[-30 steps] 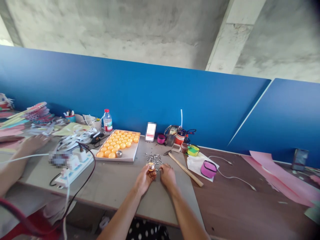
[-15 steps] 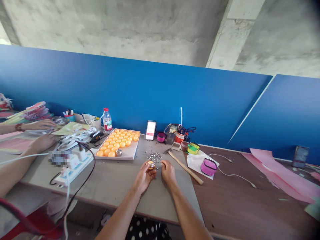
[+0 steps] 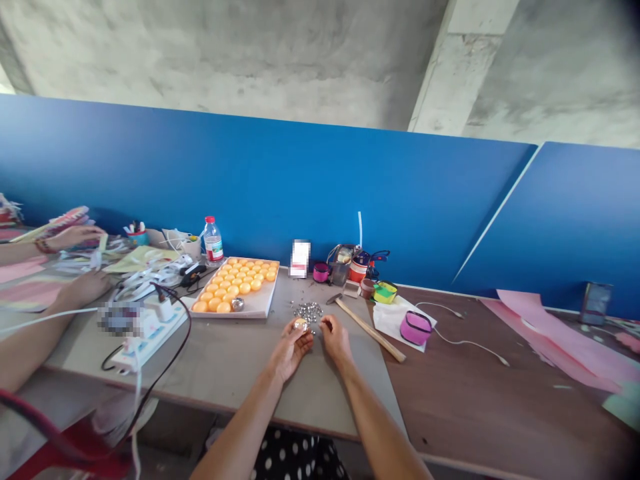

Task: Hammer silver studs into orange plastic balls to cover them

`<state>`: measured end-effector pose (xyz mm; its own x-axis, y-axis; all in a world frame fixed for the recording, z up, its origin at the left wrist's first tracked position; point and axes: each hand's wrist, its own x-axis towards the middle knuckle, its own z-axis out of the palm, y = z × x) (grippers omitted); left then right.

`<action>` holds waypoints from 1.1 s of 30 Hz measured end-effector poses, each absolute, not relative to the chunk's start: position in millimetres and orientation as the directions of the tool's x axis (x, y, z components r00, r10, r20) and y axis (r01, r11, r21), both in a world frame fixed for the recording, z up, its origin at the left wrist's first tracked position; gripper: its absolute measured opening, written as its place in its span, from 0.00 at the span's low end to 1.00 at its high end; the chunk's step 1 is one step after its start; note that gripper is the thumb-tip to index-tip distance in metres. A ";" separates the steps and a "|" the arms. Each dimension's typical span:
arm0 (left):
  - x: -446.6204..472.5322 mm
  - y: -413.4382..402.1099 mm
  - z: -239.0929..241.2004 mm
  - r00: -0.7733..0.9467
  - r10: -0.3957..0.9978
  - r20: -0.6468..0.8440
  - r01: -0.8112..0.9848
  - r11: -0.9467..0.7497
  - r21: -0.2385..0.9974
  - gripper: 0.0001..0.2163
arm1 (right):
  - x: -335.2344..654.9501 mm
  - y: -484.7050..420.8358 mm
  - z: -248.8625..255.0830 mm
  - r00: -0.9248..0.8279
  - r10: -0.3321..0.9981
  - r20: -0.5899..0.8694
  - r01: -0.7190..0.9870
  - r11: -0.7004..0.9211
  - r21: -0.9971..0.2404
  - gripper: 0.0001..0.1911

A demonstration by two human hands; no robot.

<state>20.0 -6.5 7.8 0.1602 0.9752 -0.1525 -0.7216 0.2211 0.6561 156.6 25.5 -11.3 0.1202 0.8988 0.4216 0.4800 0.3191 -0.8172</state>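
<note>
My left hand (image 3: 291, 350) is closed around an orange ball (image 3: 301, 325) partly covered with shiny silver pieces. Just to its right, my right hand (image 3: 335, 339) has thumb and fingers pinched together; whatever may be between them is too small to make out. Beyond both hands lies a loose pile of small silver pieces (image 3: 309, 311) on the grey table mat (image 3: 300, 400). At the left, a shallow white tray (image 3: 260, 308) bears rows of plain orange balls (image 3: 223, 291), with one silver-covered ball (image 3: 238, 304) at its near corner.
A hammer (image 3: 373, 331) lies right of my hands, near a pink-purple pouch (image 3: 416, 327) on white paper. Cups and a phone (image 3: 300, 259) stand along the blue partition (image 3: 310, 180). A power strip (image 3: 150, 340) with cables and a co-worker's hands (image 3: 87, 287) are at the left.
My right hand's fingers have curled in slightly, staying beside the pile. My left hand still holds the ball, turned a little. The co-worker's farther hand has lifted a pale strip.
</note>
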 end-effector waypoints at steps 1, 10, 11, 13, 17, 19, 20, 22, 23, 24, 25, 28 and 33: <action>19.9 -6.6 7.9 0.165 0.975 -0.150 -0.721 0.223 0.656 0.13 | 156.5 25.1 -10.2 0.118 0.900 0.420 0.469 0.322 -0.822 0.07; 20.0 -4.8 6.4 0.182 0.971 -0.155 -0.686 0.238 0.687 0.12 | 154.3 30.2 -10.5 0.071 0.951 0.300 0.220 0.278 -0.935 0.07; 20.4 -4.8 6.1 0.192 0.971 -0.146 -0.680 0.238 0.694 0.12 | 153.7 29.8 -9.4 0.069 0.957 0.281 0.179 0.265 -0.947 0.07; 21.5 -5.0 5.5 0.207 0.970 -0.125 -0.667 0.233 0.708 0.11 | 152.7 28.1 -5.9 0.055 0.967 0.247 0.084 0.242 -0.967 0.07; 23.3 -5.3 5.5 0.182 0.977 -0.116 -0.653 0.208 0.728 0.11 | 151.6 24.6 1.2 -0.003 0.981 0.192 -0.144 0.190 -0.971 0.07; 23.9 -5.5 6.0 0.175 0.977 -0.118 -0.652 0.205 0.730 0.11 | 151.2 23.7 3.1 -0.038 0.985 0.168 -0.259 0.153 -0.954 0.09; 24.1 -5.7 6.4 0.175 0.978 -0.117 -0.652 0.204 0.730 0.11 | 150.9 23.4 3.7 -0.056 0.986 0.157 -0.306 0.133 -0.943 0.10; 24.5 -6.1 7.1 0.170 0.979 -0.112 -0.654 0.197 0.730 0.11 | 150.5 22.5 4.6 -0.095 0.985 0.144 -0.368 0.100 -0.925 0.11; 24.7 -6.2 7.4 0.167 0.980 -0.111 -0.654 0.194 0.731 0.11 | 150.3 21.9 5.0 -0.117 0.983 0.143 -0.383 0.089 -0.919 0.11; 24.9 -6.3 7.6 0.167 0.980 -0.109 -0.653 0.193 0.732 0.10 | 150.2 21.3 5.4 -0.137 0.980 0.147 -0.393 0.082 -0.916 0.10; 25.0 -6.4 7.7 0.170 0.980 -0.108 -0.652 0.194 0.733 0.10 | 150.1 20.8 5.7 -0.155 0.976 0.153 -0.399 0.080 -0.913 0.10; 25.0 -6.8 8.0 0.188 0.978 -0.093 -0.650 0.195 0.734 0.10 | 150.0 20.2 5.6 -0.179 0.970 0.165 -0.405 0.080 -0.911 0.09; 24.1 -7.7 8.6 0.187 0.977 -0.099 -0.656 0.199 0.728 0.12 | 149.5 22.4 2.8 -0.173 0.975 0.141 -0.356 0.072 -0.932 0.09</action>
